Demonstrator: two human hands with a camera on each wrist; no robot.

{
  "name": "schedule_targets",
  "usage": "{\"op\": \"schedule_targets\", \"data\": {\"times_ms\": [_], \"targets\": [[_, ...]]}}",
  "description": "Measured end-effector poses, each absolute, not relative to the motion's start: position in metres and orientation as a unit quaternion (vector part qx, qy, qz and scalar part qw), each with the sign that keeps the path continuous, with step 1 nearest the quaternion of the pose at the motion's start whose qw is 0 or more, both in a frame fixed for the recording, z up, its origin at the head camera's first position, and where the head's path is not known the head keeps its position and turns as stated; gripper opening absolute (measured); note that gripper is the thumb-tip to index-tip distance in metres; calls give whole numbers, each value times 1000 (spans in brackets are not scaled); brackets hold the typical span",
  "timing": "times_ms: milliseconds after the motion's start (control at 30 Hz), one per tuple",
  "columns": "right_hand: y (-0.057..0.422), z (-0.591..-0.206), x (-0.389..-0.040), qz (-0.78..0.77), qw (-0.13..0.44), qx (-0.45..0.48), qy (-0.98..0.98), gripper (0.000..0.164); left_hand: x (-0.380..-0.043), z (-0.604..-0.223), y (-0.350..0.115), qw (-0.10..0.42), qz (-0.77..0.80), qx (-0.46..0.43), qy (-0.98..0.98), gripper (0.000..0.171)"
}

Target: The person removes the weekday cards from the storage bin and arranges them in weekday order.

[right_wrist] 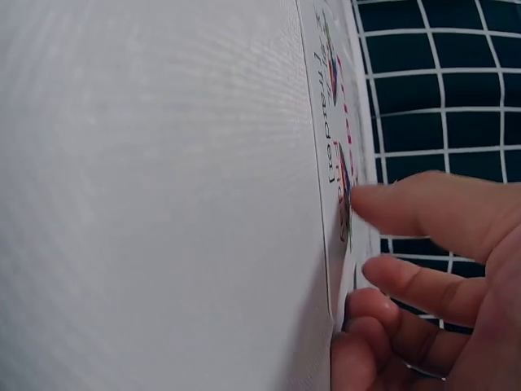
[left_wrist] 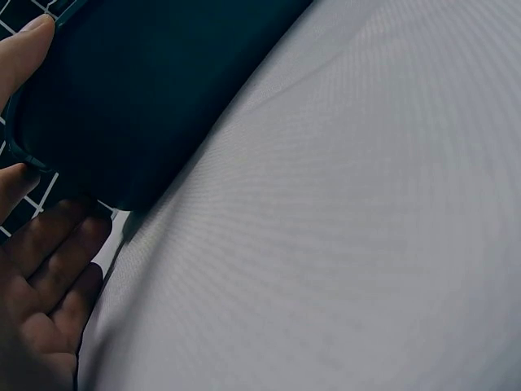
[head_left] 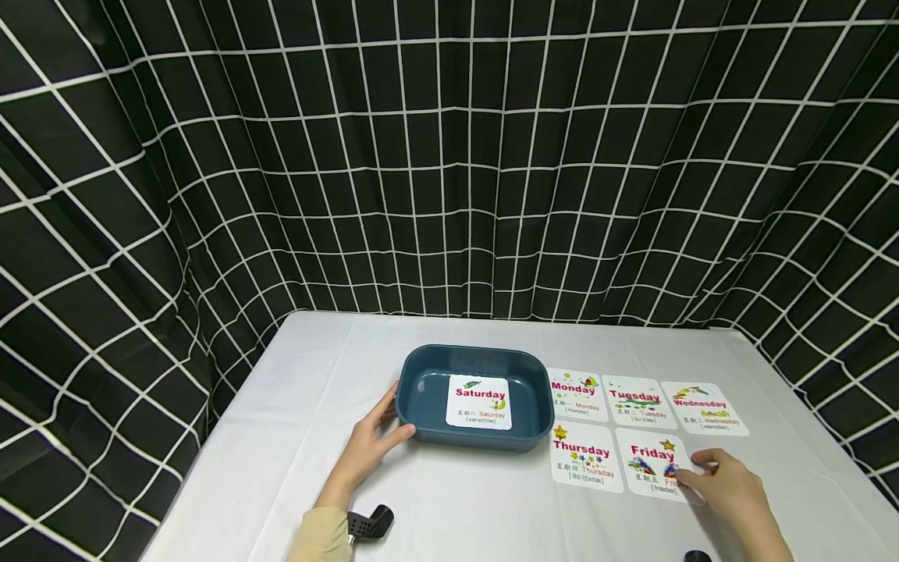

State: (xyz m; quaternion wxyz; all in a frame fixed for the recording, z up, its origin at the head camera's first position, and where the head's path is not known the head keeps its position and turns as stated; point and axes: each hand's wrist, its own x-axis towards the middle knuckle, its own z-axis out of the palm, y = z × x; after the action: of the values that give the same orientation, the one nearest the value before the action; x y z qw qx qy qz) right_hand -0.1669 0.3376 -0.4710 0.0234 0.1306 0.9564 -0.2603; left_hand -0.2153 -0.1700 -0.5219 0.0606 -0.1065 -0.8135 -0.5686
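In the head view, a dark blue rectangular tub [head_left: 475, 439] stands near the middle of the table, a white Saturday card [head_left: 480, 403] lying inside it. My left hand [head_left: 371, 443] holds the tub's near left corner, thumb at the rim and fingers along the side. At the right, my right hand [head_left: 730, 488] pinches the right edge of the Friday card [head_left: 653, 466]. The right wrist view shows the thumb [right_wrist: 407, 208] over the card's printed face and the other fingers curled at its edge.
Monday [head_left: 577, 396], Tuesday [head_left: 637, 403] and Wednesday [head_left: 705, 409] cards lie in a row right of the tub. Below Monday, beside Friday, is the Thursday card [head_left: 585, 459]. A white cloth [head_left: 492, 515] covers the table; a black gridded curtain [head_left: 463, 156] hangs behind.
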Motion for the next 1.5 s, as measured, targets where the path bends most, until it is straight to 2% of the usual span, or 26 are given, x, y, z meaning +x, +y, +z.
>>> {"op": "schedule_targets", "data": {"times_ms": [100,333,533,800,1500], "targets": [[337,-471,-168,-262,7,129,956,47,-216,-522,-170,61,-567,-107,-815,77],[321,-461,-173,-288,-92,150,941,36,-216,-520,-169,62,-565,-107,-816,76],[304,-449,-181,-305,-150,143,929,31,-216,-520,-168,62,-564,-106,-816,77],[278,-434,-191,-330,-151,93,927,32,-214,-521,-169,63,-564,-104,-817,76],[199,-426,-221,-427,-137,-2,894,35,-214,-519,-168,70,-559,-111,-819,75]]}}
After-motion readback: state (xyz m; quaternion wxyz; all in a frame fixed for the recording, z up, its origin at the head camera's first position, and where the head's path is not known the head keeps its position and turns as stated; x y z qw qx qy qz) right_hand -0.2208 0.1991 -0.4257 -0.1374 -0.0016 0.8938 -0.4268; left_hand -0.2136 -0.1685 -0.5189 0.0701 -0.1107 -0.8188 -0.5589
